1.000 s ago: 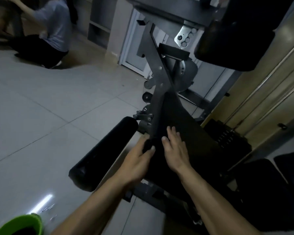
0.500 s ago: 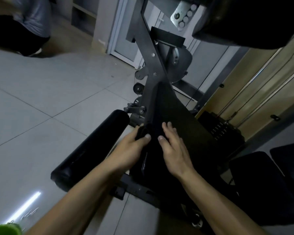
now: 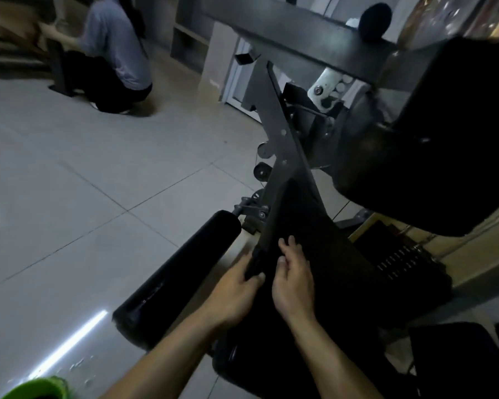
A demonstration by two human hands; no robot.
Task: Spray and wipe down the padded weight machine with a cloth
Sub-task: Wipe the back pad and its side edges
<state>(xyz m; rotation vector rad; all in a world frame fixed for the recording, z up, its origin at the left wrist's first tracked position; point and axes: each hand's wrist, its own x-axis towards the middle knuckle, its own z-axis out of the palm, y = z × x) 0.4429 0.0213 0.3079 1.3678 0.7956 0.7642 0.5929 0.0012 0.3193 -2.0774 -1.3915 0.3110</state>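
The weight machine's black slanted pad (image 3: 326, 254) runs from its grey steel frame (image 3: 274, 133) down toward me. My left hand (image 3: 235, 292) grips the pad's left edge, thumb on top and fingers wrapped over the side. Just to its right, my right hand (image 3: 293, 280) rests on the pad's face with the fingers slightly bent. In this dim light I cannot make out a cloth against the dark pad. No spray bottle is in view. A black foam roller (image 3: 182, 280) sticks out to the left of my left hand.
A large black pad (image 3: 432, 139) hangs overhead at the right, above the weight stack (image 3: 398, 260). The rim of a green bucket (image 3: 38, 388) shows at the bottom left on the tiled floor (image 3: 84, 197). A person (image 3: 113, 56) crouches at the far left.
My head dipped and then lifted again, shifting the view. Both hands stayed on the pad, a little nearer to me, and the right fingers bent slightly more.
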